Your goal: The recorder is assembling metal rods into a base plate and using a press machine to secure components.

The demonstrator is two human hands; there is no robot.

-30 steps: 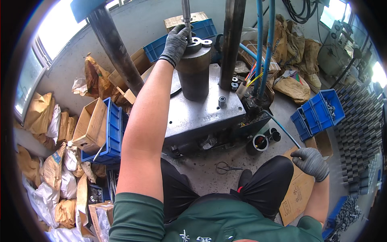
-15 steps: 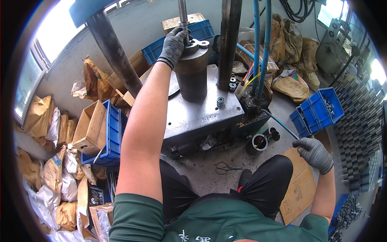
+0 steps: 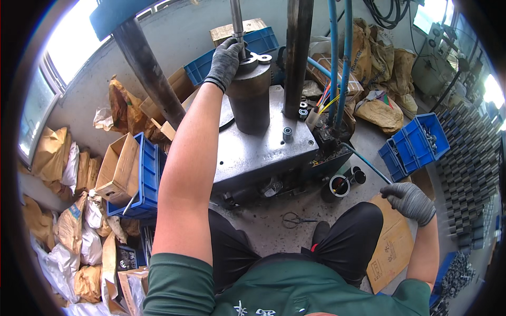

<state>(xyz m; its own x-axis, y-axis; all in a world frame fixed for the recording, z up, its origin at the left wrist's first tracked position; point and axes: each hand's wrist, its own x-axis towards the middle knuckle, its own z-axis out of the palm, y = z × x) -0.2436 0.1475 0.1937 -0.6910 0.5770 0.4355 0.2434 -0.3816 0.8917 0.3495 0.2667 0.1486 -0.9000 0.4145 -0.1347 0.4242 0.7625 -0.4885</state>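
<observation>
My left hand (image 3: 223, 64), in a grey glove, reaches up to the press. Its fingers close round the lower end of a vertical steel rod (image 3: 237, 21), just above the dark steel cylinder (image 3: 252, 108); the fingertips are partly hidden. Flat metal rings (image 3: 264, 59) lie on the cylinder's top beside the rod. The cylinder stands upright on the press's steel plate (image 3: 253, 150). At the right, my gloved right hand (image 3: 411, 203) grips the end of a slanting lever (image 3: 369, 162) that runs up to the machine's base.
A small bearing-like part (image 3: 287, 134) stands on the plate. A dark column (image 3: 298, 58) and blue hoses (image 3: 347, 63) rise behind. Scissors (image 3: 298, 219) and a dark round container (image 3: 336, 188) are on the floor. Blue bins (image 3: 421, 139) stand right; a blue crate (image 3: 149, 176) stands left.
The view has shifted very slightly. Both hands keep their places, the left at the rod and the right on the lever.
</observation>
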